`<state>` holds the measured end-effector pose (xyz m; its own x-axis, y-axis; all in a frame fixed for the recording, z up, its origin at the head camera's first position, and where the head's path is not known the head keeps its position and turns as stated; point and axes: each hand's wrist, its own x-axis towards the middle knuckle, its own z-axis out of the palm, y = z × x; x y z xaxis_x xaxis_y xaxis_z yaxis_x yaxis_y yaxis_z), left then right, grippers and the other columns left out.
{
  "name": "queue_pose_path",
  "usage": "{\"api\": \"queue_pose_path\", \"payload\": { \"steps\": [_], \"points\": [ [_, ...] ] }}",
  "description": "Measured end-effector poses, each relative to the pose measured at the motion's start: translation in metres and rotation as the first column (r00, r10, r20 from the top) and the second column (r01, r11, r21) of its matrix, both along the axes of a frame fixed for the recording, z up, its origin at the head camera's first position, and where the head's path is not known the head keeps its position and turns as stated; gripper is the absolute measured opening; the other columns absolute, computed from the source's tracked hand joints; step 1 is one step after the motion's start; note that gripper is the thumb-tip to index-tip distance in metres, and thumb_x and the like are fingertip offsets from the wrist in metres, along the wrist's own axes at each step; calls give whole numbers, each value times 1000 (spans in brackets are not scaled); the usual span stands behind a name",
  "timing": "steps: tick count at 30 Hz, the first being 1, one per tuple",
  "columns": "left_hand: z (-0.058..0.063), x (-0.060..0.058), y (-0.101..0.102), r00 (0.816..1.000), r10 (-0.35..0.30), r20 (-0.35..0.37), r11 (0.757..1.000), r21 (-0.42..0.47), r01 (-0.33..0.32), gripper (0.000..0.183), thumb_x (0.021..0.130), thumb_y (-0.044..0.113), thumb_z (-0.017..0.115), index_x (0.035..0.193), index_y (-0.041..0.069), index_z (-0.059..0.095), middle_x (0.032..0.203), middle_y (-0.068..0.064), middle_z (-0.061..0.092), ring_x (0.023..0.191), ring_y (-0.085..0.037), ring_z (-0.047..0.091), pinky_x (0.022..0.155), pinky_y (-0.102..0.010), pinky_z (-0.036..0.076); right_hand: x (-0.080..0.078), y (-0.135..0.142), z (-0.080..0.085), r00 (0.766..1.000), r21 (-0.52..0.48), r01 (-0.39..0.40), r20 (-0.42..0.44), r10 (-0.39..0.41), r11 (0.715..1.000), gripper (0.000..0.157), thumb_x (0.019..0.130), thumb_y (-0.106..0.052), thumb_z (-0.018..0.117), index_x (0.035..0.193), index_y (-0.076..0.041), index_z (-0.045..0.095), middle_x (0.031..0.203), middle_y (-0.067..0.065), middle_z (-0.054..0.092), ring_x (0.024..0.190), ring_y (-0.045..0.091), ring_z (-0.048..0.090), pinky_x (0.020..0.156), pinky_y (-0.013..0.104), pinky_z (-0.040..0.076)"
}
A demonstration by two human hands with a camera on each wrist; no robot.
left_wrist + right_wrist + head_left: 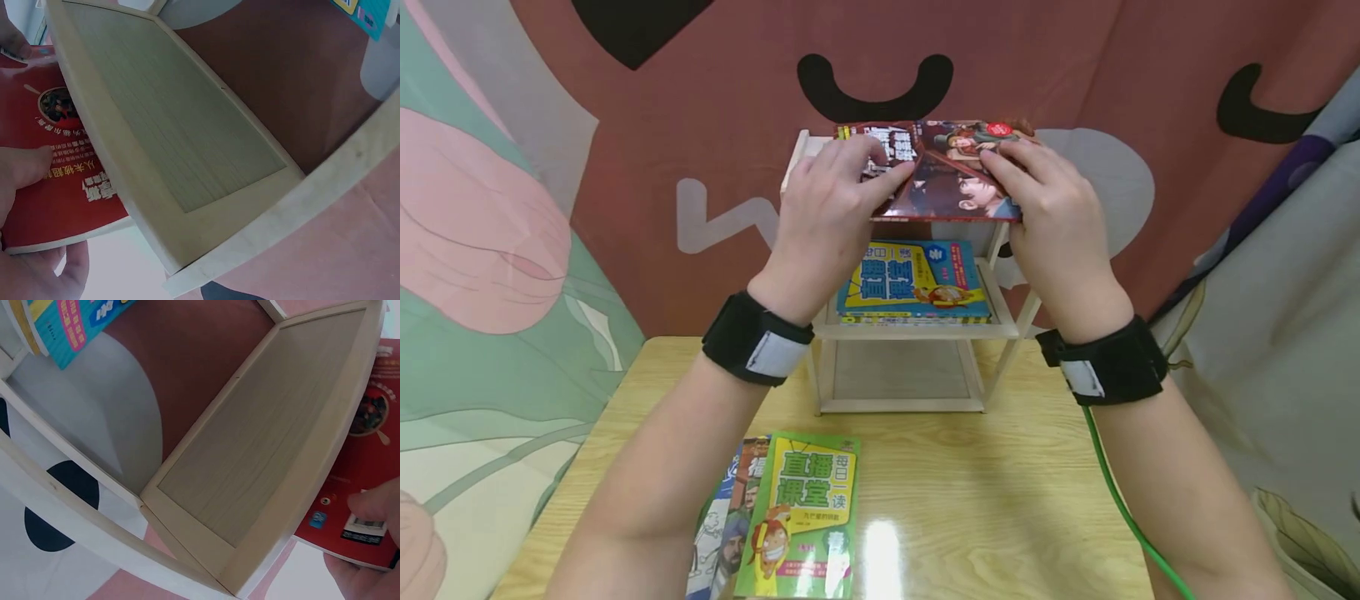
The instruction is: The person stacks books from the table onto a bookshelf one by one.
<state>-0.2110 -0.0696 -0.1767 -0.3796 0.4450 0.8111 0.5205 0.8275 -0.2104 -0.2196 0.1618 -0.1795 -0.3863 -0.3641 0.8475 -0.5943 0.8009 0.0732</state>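
Over the top shelf of a small light wooden rack, both hands grip a dark red book [951,187] with illustrated figures on its cover. The left hand [831,196] holds its left side, fingers spread across the cover. At the right end the right hand [1060,217] has its fingertips on the cover. From beneath, the left wrist view has the red underside of the book [56,137] jutting past the front edge of the shelf [169,112]. A barcode on the book [337,494] is beside the right hand's fingers in the right wrist view.
A blue and yellow book [917,283] lies on a stack on the middle shelf. Below it is the rack's bottom shelf [902,371]. A green book [805,517] overlaps other books [730,533] on the wooden table [1000,492]. A green cable [1120,492] runs along the right forearm.
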Motion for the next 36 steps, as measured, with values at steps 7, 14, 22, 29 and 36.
{"api": "queue_pose_path", "payload": {
  "steps": [7, 14, 22, 29, 36],
  "points": [
    [-2, -3, -3, 996, -19, 88, 1000, 20, 18, 29, 90, 19, 61, 118, 16, 67, 102, -6, 57, 88, -20, 51, 73, -33, 47, -1, 3, 2, 986, 57, 59, 151, -67, 997, 38, 89, -3, 56, 126, -10, 60, 126, 10, 57, 125, 25, 41, 104, 40, 30],
    [-6, 1, -10, 983, -93, 160, 995, 48, 86, 47, 81, 42, 66, 115, 11, 67, 106, -4, 63, 92, -17, 56, 79, -31, 50, 2, 8, 5, 952, 120, 66, 288, -98, 991, 43, 86, -6, 61, 128, -9, 57, 126, 10, 56, 117, 24, 48, 102, 42, 33],
    [-11, 4, -16, 968, -195, 158, 980, 63, 188, 51, 87, 46, 56, 118, 6, 64, 115, -7, 62, 107, -18, 55, 94, -29, 42, 3, 18, 5, 933, 131, -38, 360, -12, 991, 60, 76, -36, 74, 124, -7, 53, 125, 11, 54, 114, 27, 46, 105, 46, 27],
    [-13, 6, -20, 951, -226, 209, 974, 52, 220, 46, 92, 42, 50, 121, 6, 58, 118, -6, 61, 112, -15, 52, 99, -27, 36, 1, 25, -1, 964, 104, -152, 237, 124, 983, 52, 79, -31, 72, 122, -3, 60, 129, 10, 53, 123, 24, 42, 107, 41, 25],
    [-14, 3, -19, 944, -232, 234, 972, 84, 218, 37, 97, 30, 46, 121, 4, 58, 122, -8, 57, 119, -15, 44, 104, -25, 29, -1, 23, -4, 973, 83, -182, 159, 167, 980, 42, 84, -29, 67, 119, -6, 65, 121, 7, 60, 115, 22, 48, 103, 38, 32]
  ]
}}
